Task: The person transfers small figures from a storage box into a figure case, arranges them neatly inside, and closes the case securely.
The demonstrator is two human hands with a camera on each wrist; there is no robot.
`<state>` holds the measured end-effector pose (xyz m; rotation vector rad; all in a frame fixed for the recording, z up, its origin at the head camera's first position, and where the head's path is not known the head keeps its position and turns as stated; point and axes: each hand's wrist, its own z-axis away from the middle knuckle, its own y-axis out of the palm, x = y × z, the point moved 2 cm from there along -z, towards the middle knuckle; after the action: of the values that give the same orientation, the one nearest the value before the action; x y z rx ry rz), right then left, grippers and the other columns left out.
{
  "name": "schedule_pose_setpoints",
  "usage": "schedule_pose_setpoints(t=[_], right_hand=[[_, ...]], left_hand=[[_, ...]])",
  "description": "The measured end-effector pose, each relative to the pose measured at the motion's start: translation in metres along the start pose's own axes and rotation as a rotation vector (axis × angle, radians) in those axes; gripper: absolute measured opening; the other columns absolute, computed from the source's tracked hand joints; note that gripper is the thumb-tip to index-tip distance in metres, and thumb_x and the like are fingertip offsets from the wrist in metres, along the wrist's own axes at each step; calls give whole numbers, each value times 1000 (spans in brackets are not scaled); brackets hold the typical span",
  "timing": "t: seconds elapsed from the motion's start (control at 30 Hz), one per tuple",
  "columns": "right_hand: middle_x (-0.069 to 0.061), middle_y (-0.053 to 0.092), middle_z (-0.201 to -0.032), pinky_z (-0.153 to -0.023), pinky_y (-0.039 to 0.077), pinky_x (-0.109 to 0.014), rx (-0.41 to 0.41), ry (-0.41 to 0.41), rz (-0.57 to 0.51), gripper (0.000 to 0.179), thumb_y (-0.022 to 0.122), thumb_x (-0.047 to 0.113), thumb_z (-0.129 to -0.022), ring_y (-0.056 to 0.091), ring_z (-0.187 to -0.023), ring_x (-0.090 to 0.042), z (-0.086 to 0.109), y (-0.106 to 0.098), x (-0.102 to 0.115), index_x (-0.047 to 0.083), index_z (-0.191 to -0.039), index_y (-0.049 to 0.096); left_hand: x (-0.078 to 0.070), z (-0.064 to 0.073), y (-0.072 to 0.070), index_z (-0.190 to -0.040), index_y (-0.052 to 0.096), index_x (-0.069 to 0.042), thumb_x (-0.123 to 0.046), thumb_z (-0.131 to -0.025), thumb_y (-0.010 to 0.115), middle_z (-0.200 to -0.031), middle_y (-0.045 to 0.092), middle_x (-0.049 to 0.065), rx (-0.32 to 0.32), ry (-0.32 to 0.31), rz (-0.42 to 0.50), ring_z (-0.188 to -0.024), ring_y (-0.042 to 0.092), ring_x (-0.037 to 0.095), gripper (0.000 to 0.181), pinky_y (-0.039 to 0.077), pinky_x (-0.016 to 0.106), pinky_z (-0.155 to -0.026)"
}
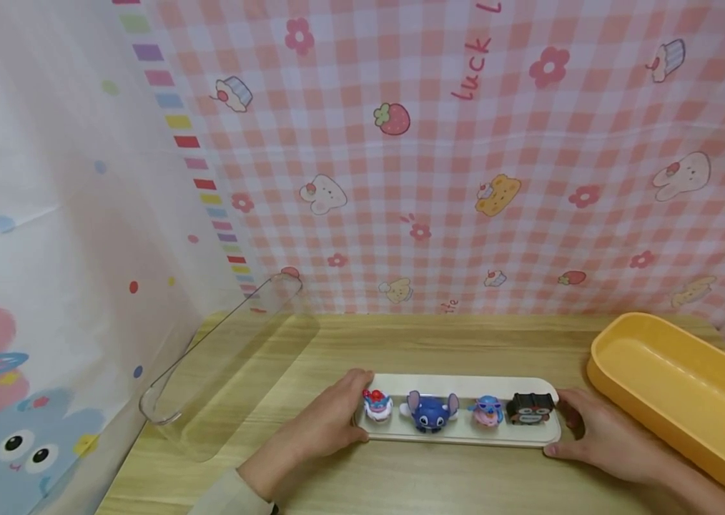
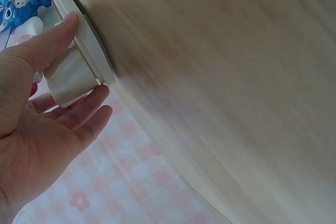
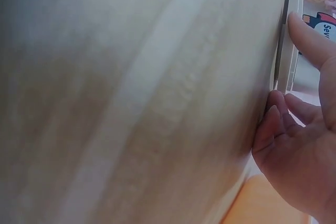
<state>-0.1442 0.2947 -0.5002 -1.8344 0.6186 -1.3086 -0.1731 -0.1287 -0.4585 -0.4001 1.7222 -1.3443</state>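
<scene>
A long white display base (image 1: pixel 452 384) with rounded ends lies on the wooden table near its front. In a row along it stand small figurines: a white one with red on top (image 1: pixel 378 406), a blue big-eared Stitch (image 1: pixel 432 415), a blue-and-pink one with glasses (image 1: pixel 487 412) and a dark block-like one with a face (image 1: pixel 532 409). My left hand (image 1: pixel 330 418) grips the base's left end, thumb at the front edge, fingers at the end and back. At the right end my right hand (image 1: pixel 607 433) holds it likewise, its thumb (image 3: pixel 310 40) along the side.
A clear plastic cover (image 1: pixel 214 331) stands on the table at the left. To the right lies an oblong yellow tray (image 1: pixel 691 386), close beyond my right hand. Behind the table (image 1: pixel 427 479) hangs a pink checked cloth (image 1: pixel 362 164); a white printed cloth (image 1: pixel 66 143) hangs at the left.
</scene>
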Motion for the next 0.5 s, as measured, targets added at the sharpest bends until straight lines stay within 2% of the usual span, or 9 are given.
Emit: schedule_pose_setpoints(t=[0.2, 0.5], right_hand=[[7, 46, -85, -61, 34, -21, -17, -38, 5, 60, 99, 42, -66, 41, -76, -2, -1, -1, 1, 14, -102, 60], [6, 48, -86, -60, 34, -21, -1, -42, -30, 63, 99, 41, -67, 43, -78, -3, -2, -3, 2, 12, -110, 62]], left_hand=[[-1, 0, -1, -148, 41, 6, -10, -82, 91, -146, 50, 18, 3, -10, 3, -133, 54, 30, 84, 44, 47, -116], [0, -1, 1, -149, 40, 7, -9, -82, 91, -147, 50, 19, 3, -5, 4, -134, 54, 31, 85, 43, 45, -117]])
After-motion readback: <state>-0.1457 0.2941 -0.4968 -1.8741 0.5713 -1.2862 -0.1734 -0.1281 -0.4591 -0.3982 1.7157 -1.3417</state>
